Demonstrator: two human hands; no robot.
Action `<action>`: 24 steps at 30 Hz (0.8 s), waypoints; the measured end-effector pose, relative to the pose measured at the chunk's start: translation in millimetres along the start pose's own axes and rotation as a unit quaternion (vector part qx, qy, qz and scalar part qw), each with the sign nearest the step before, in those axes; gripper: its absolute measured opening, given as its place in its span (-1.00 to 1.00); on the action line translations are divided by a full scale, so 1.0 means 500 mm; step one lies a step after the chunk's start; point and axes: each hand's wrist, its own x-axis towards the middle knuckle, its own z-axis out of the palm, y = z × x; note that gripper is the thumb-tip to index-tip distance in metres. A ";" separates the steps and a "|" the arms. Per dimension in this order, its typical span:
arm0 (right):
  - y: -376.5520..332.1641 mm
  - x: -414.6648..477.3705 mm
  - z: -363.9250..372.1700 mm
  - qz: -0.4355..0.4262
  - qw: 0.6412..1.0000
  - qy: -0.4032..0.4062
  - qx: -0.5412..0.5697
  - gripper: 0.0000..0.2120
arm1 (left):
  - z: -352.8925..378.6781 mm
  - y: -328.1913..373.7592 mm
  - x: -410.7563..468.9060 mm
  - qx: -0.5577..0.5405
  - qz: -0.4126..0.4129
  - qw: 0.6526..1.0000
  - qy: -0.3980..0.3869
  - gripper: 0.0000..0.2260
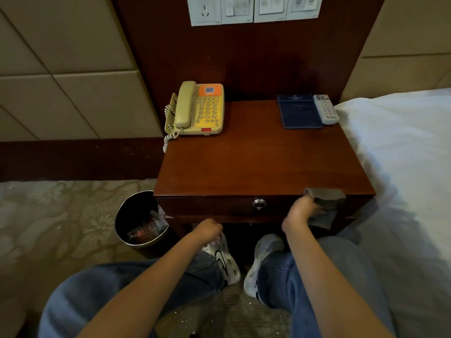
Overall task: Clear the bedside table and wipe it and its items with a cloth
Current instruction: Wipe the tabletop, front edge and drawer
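Note:
The dark wooden bedside table (263, 162) carries a beige and orange telephone (197, 109) at its back left. At the back right lie a dark blue notepad holder (299, 112) and a white remote control (325, 109). My right hand (303, 211) grips a grey cloth (324, 203) against the table's front edge, right of the drawer's metal knob (259, 203). The cloth folds over the edge and hangs down. My left hand (210, 230) hangs below the drawer front with curled fingers; nothing shows in it.
A black waste bin (139, 220) with plastic bottles inside stands on the carpet left of the table. A white bed (402, 154) borders the table on the right. Wall switches (253, 8) sit above. My knees and white shoes (227, 259) are below the table.

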 end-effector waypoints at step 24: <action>0.206 -0.256 -0.007 -0.539 0.419 -0.232 -0.693 -0.04 | -0.146 -0.151 -0.038 0.105 0.045 0.979 0.167 -0.70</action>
